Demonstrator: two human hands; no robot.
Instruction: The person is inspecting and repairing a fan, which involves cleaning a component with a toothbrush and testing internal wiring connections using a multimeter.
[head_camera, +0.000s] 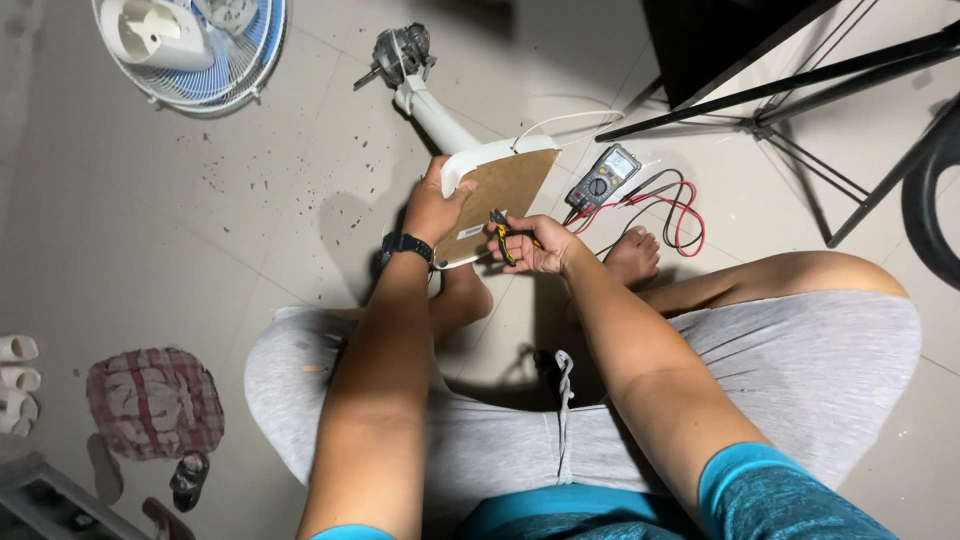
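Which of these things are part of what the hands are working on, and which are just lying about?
In use:
left hand gripping the fan base
right hand holding pliers at the base's underside
fan motor on the base's neck
multimeter with leads, beside the base

Lying about:
fan grille
checked cloth
tripod

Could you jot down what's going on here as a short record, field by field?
Setting: person seated on a tiled floor
Left hand: grips the fan base, tilted so its brown underside shows
Right hand: holds yellow-handled pliers at the base's lower edge
Beside: multimeter with red and black leads
Farther off: fan motor, fan grille
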